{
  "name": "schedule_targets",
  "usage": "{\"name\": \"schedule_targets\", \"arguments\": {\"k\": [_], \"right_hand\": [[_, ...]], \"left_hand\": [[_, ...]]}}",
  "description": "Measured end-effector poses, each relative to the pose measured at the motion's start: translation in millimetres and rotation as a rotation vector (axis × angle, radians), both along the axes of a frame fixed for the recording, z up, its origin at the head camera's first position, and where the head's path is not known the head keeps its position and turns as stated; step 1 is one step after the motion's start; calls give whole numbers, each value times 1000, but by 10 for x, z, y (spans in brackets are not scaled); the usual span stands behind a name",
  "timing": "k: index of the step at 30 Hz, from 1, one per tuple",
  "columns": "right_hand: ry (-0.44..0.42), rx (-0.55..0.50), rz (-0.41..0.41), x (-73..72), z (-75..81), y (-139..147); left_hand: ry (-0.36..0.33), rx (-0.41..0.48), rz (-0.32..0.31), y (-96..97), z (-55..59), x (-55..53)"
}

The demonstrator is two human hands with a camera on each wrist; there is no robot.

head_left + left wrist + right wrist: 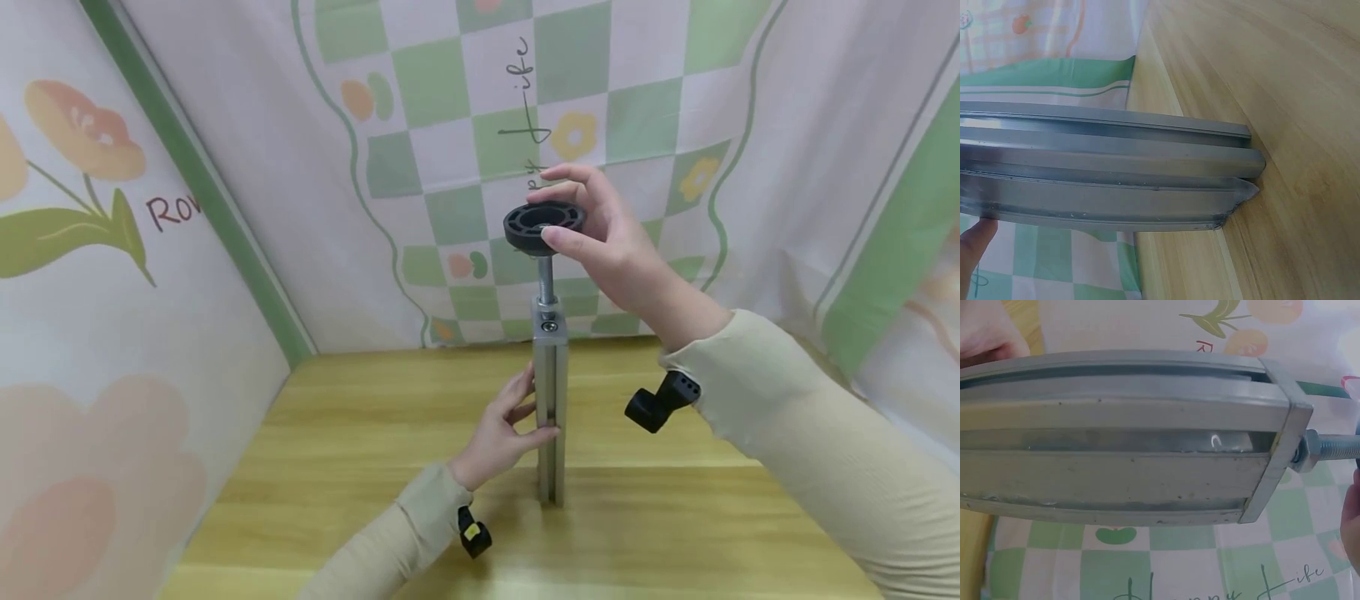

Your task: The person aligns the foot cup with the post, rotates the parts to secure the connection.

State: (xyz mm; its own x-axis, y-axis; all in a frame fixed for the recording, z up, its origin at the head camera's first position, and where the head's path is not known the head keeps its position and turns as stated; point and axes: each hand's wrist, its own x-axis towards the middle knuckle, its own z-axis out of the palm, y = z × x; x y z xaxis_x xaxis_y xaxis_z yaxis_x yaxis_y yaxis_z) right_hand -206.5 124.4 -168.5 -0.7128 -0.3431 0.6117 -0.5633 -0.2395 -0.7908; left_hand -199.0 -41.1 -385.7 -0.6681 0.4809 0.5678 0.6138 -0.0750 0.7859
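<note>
An aluminium profile (551, 383) stands upright on the wooden table, its slots running lengthwise. In the left wrist view, the profile's lower end (1197, 169) meets the tabletop. Around its middle, my left hand (498, 440) holds it, with the thumb on the near side. A flat end plate (1282, 440) caps the top, and a nut (1311, 450) sits against it on a threaded rod (546, 282). The rod carries a round black levelling foot (525, 240), upside down with its hollow, ribbed face upward. My right hand (603, 229) grips this foot by its rim, thumb in front and fingers behind.
The wooden table (337, 450) spreads around the profile. Close behind it hangs a green-and-white checked cloth (427, 75), and a flower-printed cloth (90, 333) stands along the left. Small black cameras hang below both wrists, the right one (660, 402) larger in view.
</note>
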Motion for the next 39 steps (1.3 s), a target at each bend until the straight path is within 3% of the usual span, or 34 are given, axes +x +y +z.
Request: {"name": "schedule_targets", "arguments": {"k": [9, 21, 27, 30, 33, 36, 39], "right_hand": [[20, 112, -206, 58, 68, -38], [162, 256, -595, 119, 72, -148], [219, 270, -682, 134, 51, -188], [236, 240, -667, 123, 37, -187], [237, 179, -576, 97, 7, -161], [186, 84, -390, 52, -45, -119], [83, -50, -139, -20, -71, -89]], "left_hand": [[-16, -5, 2, 1, 29, 21], [-8, -10, -5, -6, 24, 12], [-8, -12, 3, -14, 12, 17], [-9, -9, 6, -8, 17, 19], [-15, -12, 4, 0, 24, 20], [-23, -20, 5, -2, 19, 19], [-16, -22, 13, 1, 14, 6]]}}
